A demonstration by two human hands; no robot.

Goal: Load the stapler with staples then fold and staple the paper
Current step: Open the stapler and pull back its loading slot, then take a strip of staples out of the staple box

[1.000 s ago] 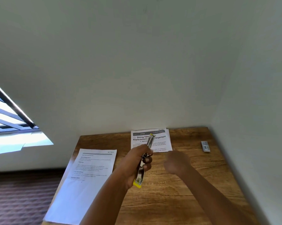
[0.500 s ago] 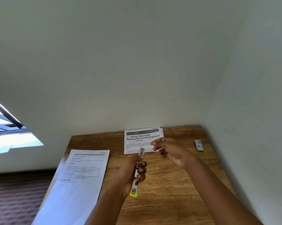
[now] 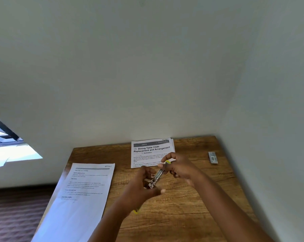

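Observation:
Over the middle of the wooden table my left hand grips a small metal stapler with yellow ends, held slanted up to the right. My right hand pinches the stapler's upper yellow end. A folded printed sheet headed "Dining Table Cloth" lies behind the hands at the table's back edge. A flat printed sheet lies on the left, overhanging the table's left edge. A small grey staple box lies at the back right.
White walls close the table at the back and on the right. On the left is a dark carpet floor and a bright window low on the wall.
My right hand has come from the folded sheet to the stapler's top end. The stapler has tilted to the right in my left hand.

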